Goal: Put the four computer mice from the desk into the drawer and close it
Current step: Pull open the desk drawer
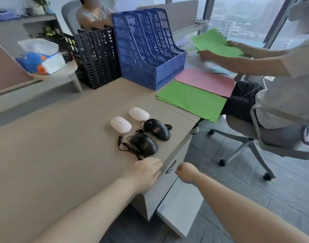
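Note:
Four mice lie near the desk's right edge: two white ones (121, 125) (139, 114) farther back, and two black corded ones (157, 129) (144, 143) closer to me. My left hand (144, 174) rests palm down at the desk edge just in front of the nearer black mouse, holding nothing. Below the edge, my right hand (186, 173) sits beside a small metal handle (171, 167), above the white drawer front (178, 207). Its fingers curl out of sight, so I cannot tell whether it grips anything.
A blue file rack (146, 50) and a black one (96, 57) stand at the back of the desk. Green (190, 100) and pink (206, 81) paper sheets lie to the right. A seated person (281, 81) on a wheeled chair (255, 142) sorts papers close by.

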Motion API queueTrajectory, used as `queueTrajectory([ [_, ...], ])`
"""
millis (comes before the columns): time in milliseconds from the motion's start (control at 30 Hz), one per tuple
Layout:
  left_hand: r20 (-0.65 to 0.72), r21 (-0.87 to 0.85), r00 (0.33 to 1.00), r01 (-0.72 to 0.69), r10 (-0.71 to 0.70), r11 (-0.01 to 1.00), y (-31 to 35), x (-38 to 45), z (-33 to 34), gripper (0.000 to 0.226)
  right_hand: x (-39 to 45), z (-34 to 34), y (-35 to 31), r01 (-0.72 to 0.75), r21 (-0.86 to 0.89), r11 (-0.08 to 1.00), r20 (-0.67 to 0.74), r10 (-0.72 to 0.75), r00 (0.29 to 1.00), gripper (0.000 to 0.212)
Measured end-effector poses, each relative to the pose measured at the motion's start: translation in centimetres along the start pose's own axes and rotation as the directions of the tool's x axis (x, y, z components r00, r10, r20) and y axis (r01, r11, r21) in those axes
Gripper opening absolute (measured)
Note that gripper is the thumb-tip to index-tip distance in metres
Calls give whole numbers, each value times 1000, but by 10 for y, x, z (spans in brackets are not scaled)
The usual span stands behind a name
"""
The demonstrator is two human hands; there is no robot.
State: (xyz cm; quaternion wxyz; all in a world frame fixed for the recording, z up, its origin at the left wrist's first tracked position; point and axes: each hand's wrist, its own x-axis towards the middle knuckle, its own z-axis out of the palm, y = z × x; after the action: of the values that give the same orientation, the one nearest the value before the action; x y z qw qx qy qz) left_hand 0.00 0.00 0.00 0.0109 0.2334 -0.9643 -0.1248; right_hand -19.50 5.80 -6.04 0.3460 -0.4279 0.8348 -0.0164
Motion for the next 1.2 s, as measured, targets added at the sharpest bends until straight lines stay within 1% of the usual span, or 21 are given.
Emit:
queueTrajectory([
  [33, -9, -15, 1000, 7, -7, 1000, -3, -1, 5, 63, 7, 9, 1, -20, 10, 1000, 22, 20, 1000, 38],
  [133, -175, -1, 983, -62, 61, 998, -10, -3, 20, 51, 21, 25, 0, -121, 136, 983, 19, 119, 993, 39],
  [167, -228, -8, 971, -70, 66, 998, -12, -3, 26, 47, 31, 33, 3, -107, 118, 987, 22, 105, 994, 41],
  [233, -297, 21, 952, -77, 80, 997, -10, -4, 34, 45, 46, 50, 6, 33, 7, 999, -43, -33, 999, 44],
  [267, -321, 32, 944, -70, 76, 997, -8, -5, 34, 45, 51, 55, 5, 32, -14, 999, -40, -33, 999, 45],
  [300, -335, 53, 939, -66, 80, 996, -7, -5, 36, 45, 59, 59, 8, 73, 29, 997, -48, -72, 996, 46],
  [333, -348, 85, 934, -60, 86, 995, -8, -5, 37, 45, 56, 60, 9, 62, 194, 979, -32, -57, 998, 45],
  [367, -345, 105, 935, -51, 85, 993, -7, -5, 38, 45, 56, 56, 4, -12, 422, 906, -26, 25, 999, 39],
  [400, -335, 119, 940, -31, 70, 992, -6, -7, 37, 46, 49, 56, 1, -32, 587, 809, -16, 52, 999, 29],
  [433, -339, 136, 938, -20, 66, 990, -5, -8, 38, 46, 45, 59, 4, -20, 630, 776, -7, 31, 999, 20],
  [467, -330, 149, 942, -14, 63, 989, -4, -9, 38, 46, 38, 59, 6, -46, 696, 717, 11, 54, 999, 15],
  [533, -292, 159, 956, 6, 41, 987, 1, -11, 36, 46, 35, 61, 11, -108, 737, 667, 77, 76, 994, 13],
  [700, -250, 205, 968, 32, 21, 978, 8, -13, 34, 50, 35, 60, 8, -113, 762, 637, 79, 81, 994, 13],
  [800, -226, 224, 974, 69, -17, 972, 10, -14, 34, 52, 38, 64, 10, -87, 729, 679, 80, 42, 996, 19],
  [933, -208, 234, 978, 84, -35, 968, 10, -13, 37, 55, 37, 64, 15, -73, 776, 626, 57, 46, 997, 15],
  [1033, -218, 240, 975, 91, -38, 966, 11, -13, 39, 56, 34, 60, 28, -70, 733, 677, 42, 58, 997, 14],
  [1067, -226, 240, 973, 100, -44, 966, 12, -12, 40, 54, 30, 59, 33, -98, 701, 707, 67, 71, 995, 18],
  [1100, -241, 239, 969, 113, -54, 965, 15, -11, 40, 53, 26, 58, 40, -100, 638, 763, 45, 93, 995, 24],
  [1133, -252, 240, 965, 129, -66, 962, 18, -10, 39, 53, 23, 57, 46, -63, 530, 846, -50, 105, 993, 29],
  [1167, -256, 244, 963, 146, -82, 959, 21, -8, 38, 53, 21, 55, 52, 8, 386, 923, -213, 81, 974, 34],
  [1200, -248, 246, 963, 166, -103, 955, 25, -7, 36, 53, 17, 52, 54, 114, 253, 961, -398, -4, 917, 39],
])
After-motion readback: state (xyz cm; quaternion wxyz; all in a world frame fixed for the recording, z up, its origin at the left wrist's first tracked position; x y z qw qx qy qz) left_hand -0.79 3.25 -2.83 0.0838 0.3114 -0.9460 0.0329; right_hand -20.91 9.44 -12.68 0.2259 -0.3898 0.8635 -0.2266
